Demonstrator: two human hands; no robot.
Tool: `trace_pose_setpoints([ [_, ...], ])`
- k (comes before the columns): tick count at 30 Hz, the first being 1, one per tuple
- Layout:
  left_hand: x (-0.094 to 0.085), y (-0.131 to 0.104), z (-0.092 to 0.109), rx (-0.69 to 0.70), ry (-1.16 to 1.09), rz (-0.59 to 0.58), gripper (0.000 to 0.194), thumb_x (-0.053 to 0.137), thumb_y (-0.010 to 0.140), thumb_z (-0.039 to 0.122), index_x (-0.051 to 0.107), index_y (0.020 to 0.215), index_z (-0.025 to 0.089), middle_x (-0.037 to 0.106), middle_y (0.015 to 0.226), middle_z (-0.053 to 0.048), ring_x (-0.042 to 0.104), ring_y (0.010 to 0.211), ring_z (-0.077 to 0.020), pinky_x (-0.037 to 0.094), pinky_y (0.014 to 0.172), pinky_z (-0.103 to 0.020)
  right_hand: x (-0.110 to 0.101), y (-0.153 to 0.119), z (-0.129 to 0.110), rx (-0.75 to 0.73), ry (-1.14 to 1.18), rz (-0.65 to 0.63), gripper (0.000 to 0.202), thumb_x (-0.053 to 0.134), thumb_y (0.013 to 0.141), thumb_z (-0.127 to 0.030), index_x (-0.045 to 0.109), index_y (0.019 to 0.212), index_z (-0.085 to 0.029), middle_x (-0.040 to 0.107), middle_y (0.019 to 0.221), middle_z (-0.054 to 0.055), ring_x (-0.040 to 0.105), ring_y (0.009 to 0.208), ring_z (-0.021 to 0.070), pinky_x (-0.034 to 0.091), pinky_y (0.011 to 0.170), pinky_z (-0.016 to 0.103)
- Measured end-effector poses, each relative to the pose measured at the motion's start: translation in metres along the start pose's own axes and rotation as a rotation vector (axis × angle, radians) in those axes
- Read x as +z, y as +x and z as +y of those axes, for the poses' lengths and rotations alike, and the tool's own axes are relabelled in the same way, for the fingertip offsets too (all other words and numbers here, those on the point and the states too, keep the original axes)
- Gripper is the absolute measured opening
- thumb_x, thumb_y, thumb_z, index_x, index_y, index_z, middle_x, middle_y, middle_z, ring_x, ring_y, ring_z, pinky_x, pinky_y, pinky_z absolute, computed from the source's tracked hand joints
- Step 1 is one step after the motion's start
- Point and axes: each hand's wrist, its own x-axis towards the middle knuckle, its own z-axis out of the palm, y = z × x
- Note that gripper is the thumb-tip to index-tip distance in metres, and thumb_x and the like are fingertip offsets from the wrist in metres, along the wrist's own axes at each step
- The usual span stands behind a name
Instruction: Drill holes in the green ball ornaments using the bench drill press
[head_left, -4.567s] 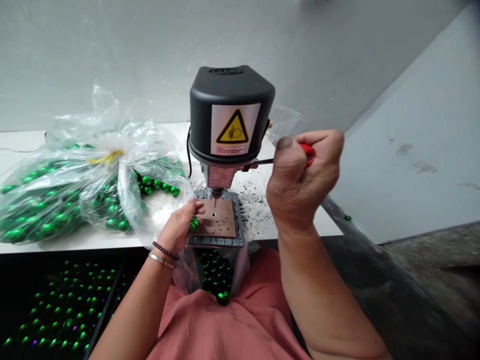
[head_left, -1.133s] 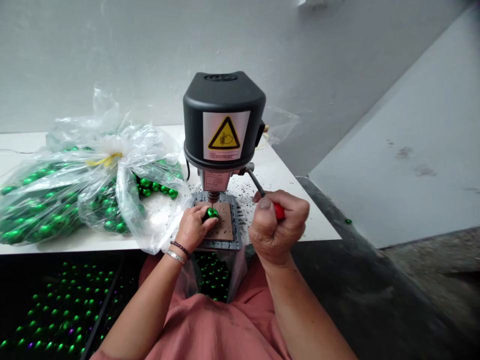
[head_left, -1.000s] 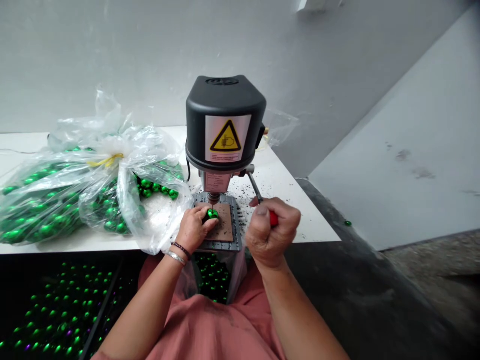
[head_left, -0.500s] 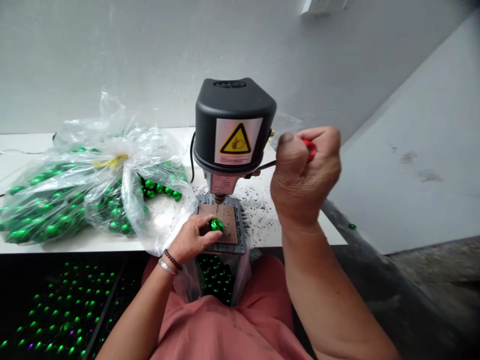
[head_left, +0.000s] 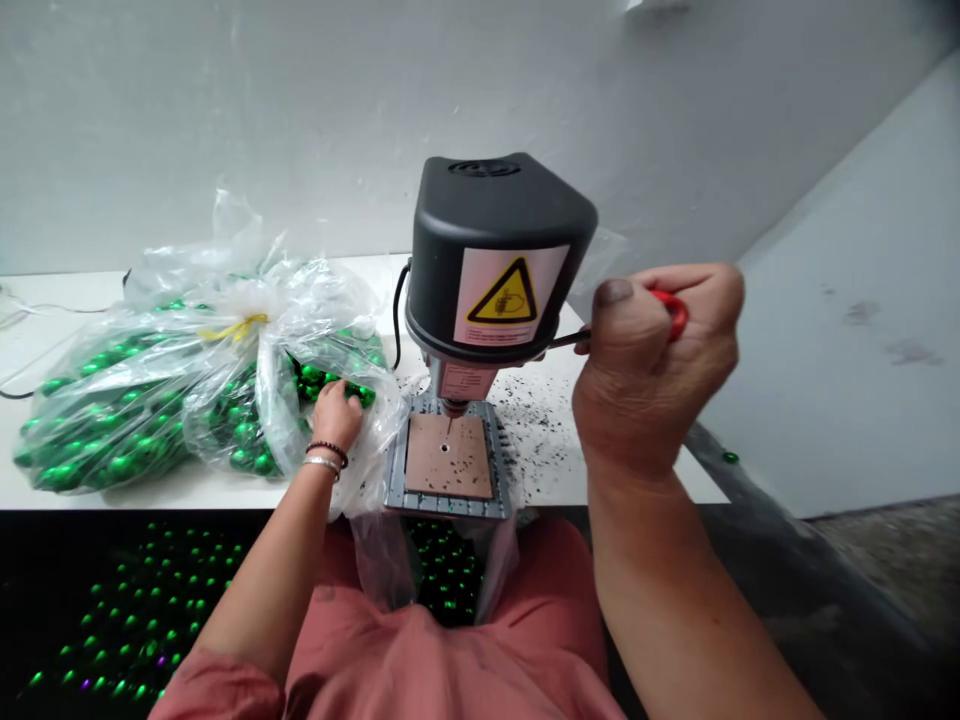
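A black drill press [head_left: 495,230] with a yellow warning label stands on the white table. Its thin bit points down over a brown board [head_left: 450,470], which has a small hole and dark shavings on it. My right hand [head_left: 652,350] is wrapped round the red knob [head_left: 673,314] of the press lever. At the mouth of a clear plastic bag, my left hand [head_left: 337,412] reaches among shiny green balls [head_left: 313,374]. Its fingertips are partly hidden there, so whether they grip a ball is unclear.
The clear bag [head_left: 142,400], tied with yellow, bulges with green balls on the white table [head_left: 217,491]. Dark shavings lie right of the press. Below the table's edge are many green balls [head_left: 161,600] at left and more between my knees. One ball [head_left: 730,457] lies at far right.
My left hand has moved left from the board to the balls at the bag, and the green ball it held over the board is no longer there. My right hand stays on the knob.
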Motion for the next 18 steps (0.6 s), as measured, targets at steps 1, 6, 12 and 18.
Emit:
trace_pose_setpoints([
  [1,0.004,0.009,-0.002,0.001,0.015,-0.007,0.038,0.045,0.079,0.020,0.059,0.112,0.006,0.057,0.121,-0.019,0.048,0.119,-0.0274,0.037,0.101,-0.036,0.000,0.000,0.000,-0.003,0.001,0.005,0.026,0.045,0.079,-0.041,0.047,0.075,-0.016,0.046,0.068,-0.004,0.047,0.057,0.0038,0.044,0.062,0.024],
  [6,0.019,0.025,0.000,0.037,0.087,-0.080,0.051,0.054,0.073,0.041,0.059,0.111,0.007,0.056,0.119,-0.021,0.051,0.114,-0.0327,0.039,0.097,-0.039,-0.001,-0.001,0.000,-0.033,0.013,0.015,0.023,0.045,0.080,-0.038,0.047,0.075,-0.016,0.049,0.070,-0.004,0.048,0.058,0.0019,0.045,0.060,0.021],
  [12,0.021,0.012,-0.001,0.146,0.225,-0.082,0.048,0.055,0.072,0.042,0.062,0.109,0.012,0.058,0.112,-0.019,0.046,0.117,-0.0335,0.037,0.097,-0.041,0.000,-0.003,0.000,-0.028,0.041,0.017,0.022,0.046,0.081,-0.037,0.047,0.076,-0.015,0.050,0.072,-0.004,0.048,0.057,0.0012,0.045,0.060,0.021],
  [18,0.002,-0.011,-0.009,0.136,-0.137,-0.154,0.034,0.058,0.071,0.045,0.064,0.086,0.015,0.062,0.083,-0.009,0.057,0.091,-0.0254,0.044,0.083,-0.035,-0.001,-0.005,-0.001,-0.015,0.065,0.020,0.021,0.047,0.081,-0.037,0.046,0.077,-0.016,0.050,0.072,-0.004,0.047,0.055,0.0011,0.045,0.060,0.021],
])
